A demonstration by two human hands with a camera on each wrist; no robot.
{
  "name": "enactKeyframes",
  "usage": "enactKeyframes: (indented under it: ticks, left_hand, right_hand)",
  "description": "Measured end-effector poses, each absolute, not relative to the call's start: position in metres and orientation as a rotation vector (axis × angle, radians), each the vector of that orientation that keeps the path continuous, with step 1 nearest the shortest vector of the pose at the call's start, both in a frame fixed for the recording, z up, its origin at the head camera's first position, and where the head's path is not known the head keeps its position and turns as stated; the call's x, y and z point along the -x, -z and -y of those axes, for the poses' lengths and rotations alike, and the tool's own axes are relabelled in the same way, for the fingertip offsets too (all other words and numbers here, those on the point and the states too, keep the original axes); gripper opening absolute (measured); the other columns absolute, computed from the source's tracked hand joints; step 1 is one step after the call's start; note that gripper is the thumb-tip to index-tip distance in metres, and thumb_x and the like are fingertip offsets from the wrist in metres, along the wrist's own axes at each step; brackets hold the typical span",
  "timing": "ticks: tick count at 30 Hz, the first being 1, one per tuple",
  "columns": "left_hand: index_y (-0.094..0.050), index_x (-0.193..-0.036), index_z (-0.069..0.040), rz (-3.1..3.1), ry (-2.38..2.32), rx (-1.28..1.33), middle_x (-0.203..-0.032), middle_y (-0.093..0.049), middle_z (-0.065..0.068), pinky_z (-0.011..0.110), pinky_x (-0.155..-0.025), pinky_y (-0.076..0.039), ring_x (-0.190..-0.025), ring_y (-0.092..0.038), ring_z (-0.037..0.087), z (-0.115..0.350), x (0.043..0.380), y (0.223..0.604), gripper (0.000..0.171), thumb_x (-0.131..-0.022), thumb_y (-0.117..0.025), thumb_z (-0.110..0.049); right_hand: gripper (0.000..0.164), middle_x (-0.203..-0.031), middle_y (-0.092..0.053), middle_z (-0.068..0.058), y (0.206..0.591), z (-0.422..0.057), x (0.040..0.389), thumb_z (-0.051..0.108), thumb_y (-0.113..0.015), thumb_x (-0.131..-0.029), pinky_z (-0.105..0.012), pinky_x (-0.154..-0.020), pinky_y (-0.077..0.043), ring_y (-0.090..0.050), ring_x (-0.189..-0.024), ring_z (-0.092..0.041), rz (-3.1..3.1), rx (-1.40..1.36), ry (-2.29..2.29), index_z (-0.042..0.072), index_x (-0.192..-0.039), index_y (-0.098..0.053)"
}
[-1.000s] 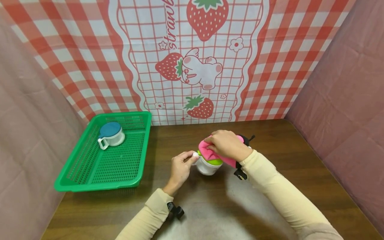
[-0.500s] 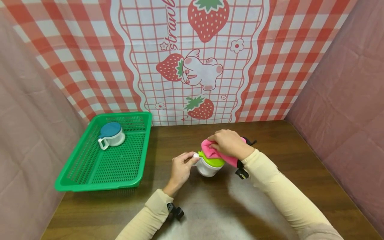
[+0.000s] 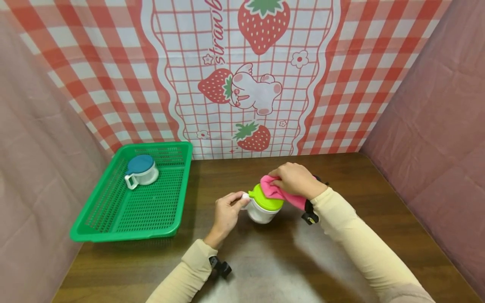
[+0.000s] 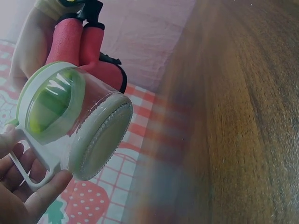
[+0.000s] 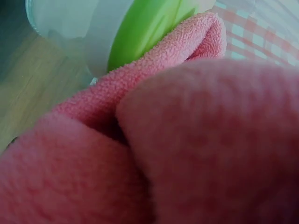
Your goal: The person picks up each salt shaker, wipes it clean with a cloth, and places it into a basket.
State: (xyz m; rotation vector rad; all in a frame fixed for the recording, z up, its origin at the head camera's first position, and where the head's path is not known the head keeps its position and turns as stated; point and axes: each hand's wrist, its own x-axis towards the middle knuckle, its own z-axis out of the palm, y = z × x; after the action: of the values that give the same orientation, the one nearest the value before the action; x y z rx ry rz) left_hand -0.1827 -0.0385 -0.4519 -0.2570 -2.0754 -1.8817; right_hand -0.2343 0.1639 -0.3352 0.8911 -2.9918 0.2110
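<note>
My left hand [image 3: 227,212] grips the white handle [image 4: 35,163] of a clear lidded jar [image 3: 261,213], which is tilted above the table in the left wrist view. Its lid [image 3: 270,203] is bright lime green. A pink cloth [image 3: 278,190] is bunched under my right hand [image 3: 293,179], whose fingers pinch it against the lid's right side. In the right wrist view the fuzzy cloth [image 5: 154,60] fills most of the picture and lies against the green lid [image 5: 145,32]; the right fingers are hidden there.
A green perforated basket [image 3: 122,236] stands on the left of the wooden table [image 3: 212,176]. Inside it, near the back, is a similar jar with a blue lid [image 3: 141,164]. A checked strawberry curtain [image 3: 254,97] hangs behind, with pink fabric [image 3: 428,126] at the sides.
My right hand has slid the pink cloth rightward across the lid, so more of the lime green shows. My left hand and the jar have stayed nearly in place.
</note>
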Motion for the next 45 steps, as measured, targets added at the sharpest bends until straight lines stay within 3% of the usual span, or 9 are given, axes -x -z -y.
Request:
enactKeyframes:
  ticks: [6, 12, 21, 25, 32, 45]
  left_hand:
    - [-0.073, -0.099, 0.008, 2.075, 1.924, 0.235, -0.096, -0.072, 0.024, 0.014, -0.068, -0.055, -0.079, -0.067, 0.009, 0.04, 0.183, 0.451, 0.021, -0.082, -0.076, -0.004]
    - [-0.073, -0.101, 0.008, 2.075, 1.932, 0.199, -0.097, -0.072, 0.024, 0.026, -0.068, -0.06, -0.076, -0.065, 0.005, 0.041, 0.184, 0.452, 0.023, -0.082, -0.076, -0.005]
    - [-0.071, -0.1, 0.013, 2.115, 1.924, 0.107, -0.095, -0.071, 0.028, 0.011, -0.063, -0.051, -0.072, -0.059, 0.0, 0.041, 0.179, 0.436, 0.02, -0.082, -0.073, 0.003]
    - [-0.069, -0.1, 0.016, 2.121, 1.935, 0.104, -0.096, -0.07, 0.03, 0.013, -0.063, -0.052, -0.071, -0.059, 0.0, 0.042, 0.177, 0.431, 0.021, -0.082, -0.071, 0.005]
    - [-0.072, -0.101, 0.009, 2.079, 1.984, 0.078, -0.098, -0.072, 0.026, 0.02, -0.063, -0.057, -0.07, -0.06, -0.003, 0.043, 0.185, 0.444, 0.022, -0.083, -0.074, -0.002]
    - [-0.072, -0.101, 0.009, 2.084, 1.981, 0.083, -0.097, -0.072, 0.026, 0.023, -0.063, -0.059, -0.073, -0.063, 0.007, 0.044, 0.188, 0.45, 0.022, -0.083, -0.074, -0.005]
  right_hand:
    - [0.019, -0.088, -0.072, -0.001, 0.339, -0.171, 0.235, 0.02, -0.069, -0.089, -0.035, -0.065, -0.05, -0.061, -0.073, -0.018, 2.983, -0.894, -0.271, 0.019, -0.106, -0.077]
    - [0.02, -0.093, -0.074, -0.001, 0.341, -0.177, 0.232, 0.019, -0.069, -0.089, -0.036, -0.069, -0.052, -0.065, -0.078, -0.018, 2.977, -0.909, -0.29, 0.019, -0.108, -0.076]
    - [0.017, -0.087, -0.073, 0.001, 0.338, -0.179, 0.227, 0.017, -0.07, -0.088, -0.035, -0.067, -0.051, -0.062, -0.075, -0.016, 2.937, -0.95, -0.297, 0.018, -0.103, -0.077]
    - [0.018, -0.09, -0.074, 0.0, 0.338, -0.179, 0.227, 0.017, -0.07, -0.088, -0.037, -0.068, -0.053, -0.064, -0.077, -0.017, 2.931, -0.959, -0.301, 0.017, -0.104, -0.077]
    - [0.017, -0.09, -0.073, 0.001, 0.338, -0.179, 0.225, 0.018, -0.069, -0.089, -0.039, -0.069, -0.054, -0.065, -0.078, -0.017, 2.941, -0.971, -0.279, 0.019, -0.104, -0.077]
    - [0.018, -0.089, -0.074, 0.0, 0.337, -0.175, 0.218, 0.021, -0.071, -0.089, -0.04, -0.071, -0.055, -0.067, -0.08, -0.018, 2.916, -1.011, -0.255, 0.017, -0.106, -0.076]
